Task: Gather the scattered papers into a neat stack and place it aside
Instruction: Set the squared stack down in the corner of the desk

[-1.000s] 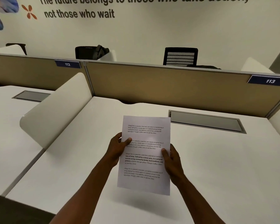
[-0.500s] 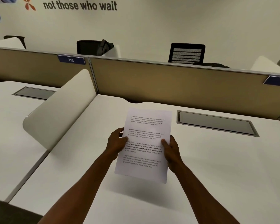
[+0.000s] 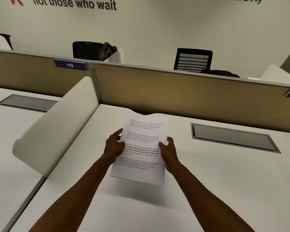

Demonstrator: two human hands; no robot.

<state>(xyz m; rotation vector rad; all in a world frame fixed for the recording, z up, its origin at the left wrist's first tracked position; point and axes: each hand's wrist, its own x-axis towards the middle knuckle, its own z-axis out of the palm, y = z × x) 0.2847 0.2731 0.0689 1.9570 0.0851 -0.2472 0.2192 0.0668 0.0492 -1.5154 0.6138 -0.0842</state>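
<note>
- Papers aside for a moment, the biggest thing I see is the white laminate counter, which fills the lower part of the head view and carries a soft shadow under the sheets.
- Behind it stands the tan fabric partition with a grey metal top rail, running across the far edge of the counter.
- On my left, the curved white side divider panel slopes down between this counter and the neighbouring one.
- Beyond the partition I see a black mesh-back office chair against the cream wall, and further left a second black chair with a dark bag slung on it.
- A grey rectangular cable-tray flap is set flush in the counter, to the right of the sheets.
- The white printed paper stack is held above the counter, tilted toward me, text side up, its top edge slightly wavy.
- The left hand has its grip closed on the stack's left edge, thumb over the printed face.
- The right hand pinches the right edge, thumb on top.
- A small navy desk label reading 112 sits on the partition rail.
</note>
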